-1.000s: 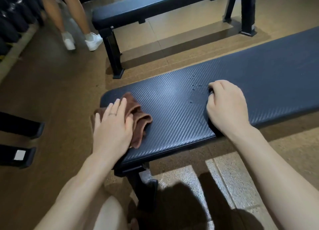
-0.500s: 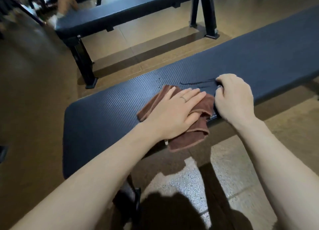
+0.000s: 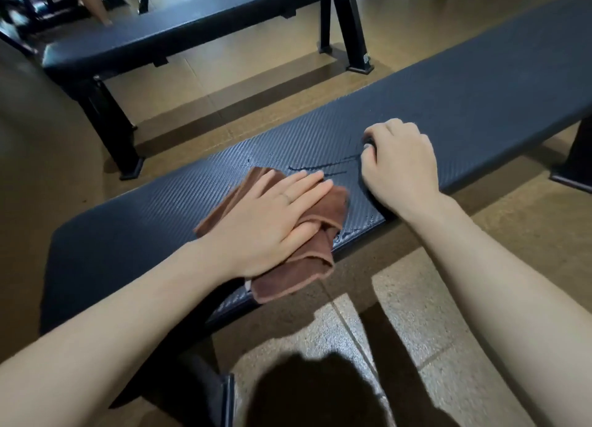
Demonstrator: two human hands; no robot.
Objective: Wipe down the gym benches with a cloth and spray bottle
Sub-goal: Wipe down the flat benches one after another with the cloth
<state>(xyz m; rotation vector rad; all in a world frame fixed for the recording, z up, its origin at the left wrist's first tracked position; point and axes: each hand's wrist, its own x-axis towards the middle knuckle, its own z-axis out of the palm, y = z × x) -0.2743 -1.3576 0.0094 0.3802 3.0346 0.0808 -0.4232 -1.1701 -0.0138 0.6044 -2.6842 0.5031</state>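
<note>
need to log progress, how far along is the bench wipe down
Underway, not finished. Done: spray is already on the near bench, shown by wet streaks. In hand: the left hand presses the brown cloth flat beside those streaks, while the right hand rests curled on the pad; what it holds is hidden. Left: the streaks and the far bench.

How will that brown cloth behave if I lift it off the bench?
Probably floppy: the brown cloth lies in soft folds and droops over the near edge of the bench. Likely light, since the flat left hand slides it easily. It may be damp, given wet streaks beside it.
</note>
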